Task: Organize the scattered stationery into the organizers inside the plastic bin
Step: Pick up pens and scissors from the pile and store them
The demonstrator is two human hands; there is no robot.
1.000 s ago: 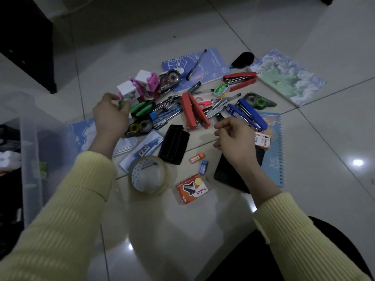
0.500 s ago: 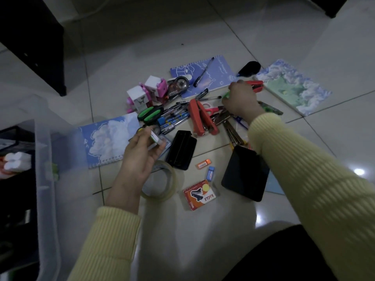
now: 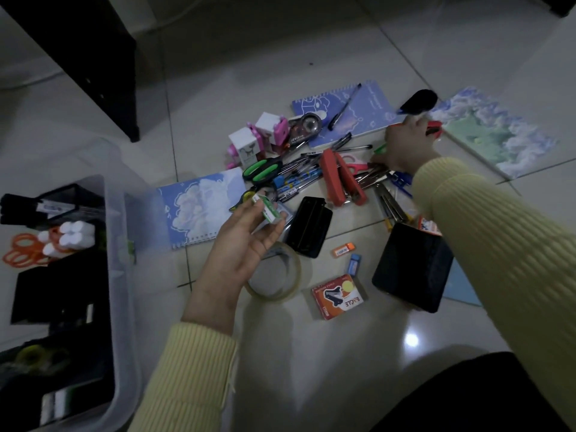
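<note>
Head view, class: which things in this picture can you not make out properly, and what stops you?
In the head view:
- What the right hand holds, if anything: its own back hides the fingers, beside the red stapler.
- Print on the small box pinched by the left hand: blurred, too small.
- Plastic bin: cut off by the left and bottom edges; its organizers are dark.
- Blue notebook: mostly under the right sleeve.
</note>
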